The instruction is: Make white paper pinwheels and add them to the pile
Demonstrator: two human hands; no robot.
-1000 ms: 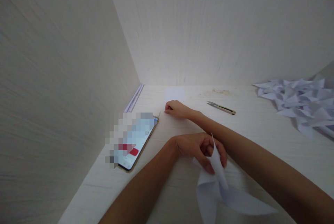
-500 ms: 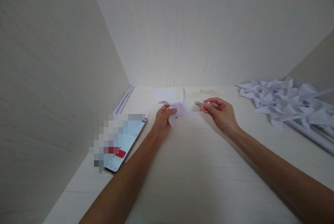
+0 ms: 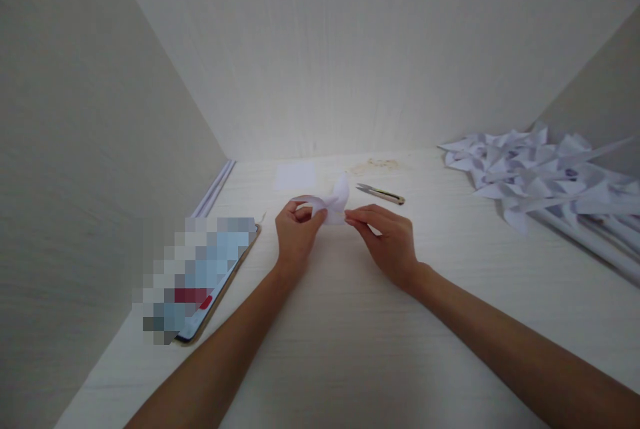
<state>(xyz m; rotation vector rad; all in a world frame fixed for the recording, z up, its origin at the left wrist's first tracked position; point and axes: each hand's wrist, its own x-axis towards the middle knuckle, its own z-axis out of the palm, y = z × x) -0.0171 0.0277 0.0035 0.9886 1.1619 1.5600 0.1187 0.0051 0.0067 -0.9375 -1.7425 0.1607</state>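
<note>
While pinched between left hand [image 3: 295, 232] and right hand [image 3: 387, 242], both closed on it, folded paper piece [image 3: 331, 205] hovered just above bench [image 3: 350, 349], near snips [image 3: 381, 193]; thin flaps, likely to tear or unfold under uneven pull.

folded paper piece [image 3: 330, 205] held mid-desk between left hand [image 3: 295, 237] and right hand [image 3: 387, 242], above the desk [image 3: 360, 335]. phone [image 3: 200, 282] lies left of the left hand; small cutter [image 3: 381, 194] and a flat paper square [image 3: 295, 175] lie behind the hands, near the back wall. heap of folded paper shapes [image 3: 530, 172] sits far right, well apart.
</note>
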